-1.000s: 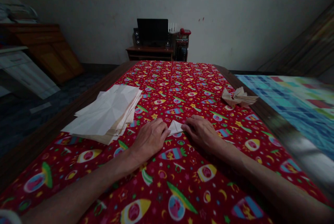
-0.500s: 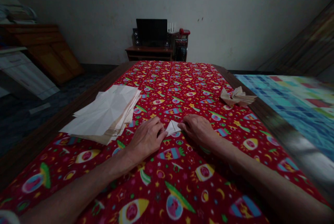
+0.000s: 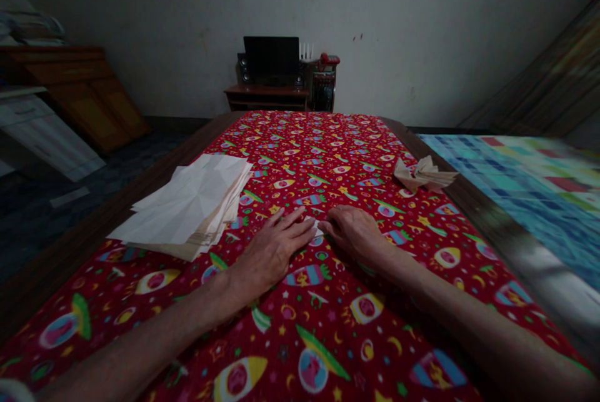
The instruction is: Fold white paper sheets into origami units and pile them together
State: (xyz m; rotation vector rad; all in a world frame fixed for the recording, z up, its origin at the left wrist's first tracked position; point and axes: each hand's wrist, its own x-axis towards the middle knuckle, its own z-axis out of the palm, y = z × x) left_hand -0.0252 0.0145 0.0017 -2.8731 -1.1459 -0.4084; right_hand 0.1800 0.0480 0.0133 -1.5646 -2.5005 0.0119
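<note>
A small folded white paper (image 3: pixel 319 232) lies on the red patterned cloth between my hands, mostly covered by fingers. My left hand (image 3: pixel 281 241) rests over its left side, palm down, fingers stretched out and spread, the fingertips on the paper. At the paper's right edge, my right hand (image 3: pixel 352 230) is closed, with thumb and curled fingers gripping it. To the left sits a stack of creased paper sheets (image 3: pixel 187 199), the top one marked with radiating folds. Over on the right is a folded paper figure (image 3: pixel 425 175) with pleated parts.
The red cloth (image 3: pixel 309 302) with rocket prints covers a dark wooden table (image 3: pixel 154 202). Beyond its far end stand a black monitor (image 3: pixel 272 59) and speakers on a low desk. A blue checked bedspread (image 3: pixel 487 183) lies at the right, wooden cabinets (image 3: pixel 94 95) at the left.
My left hand has gone from curled fingers at the paper's left corner to stretched fingers, sliding right over the paper. My right hand has stayed nearly in place.
</note>
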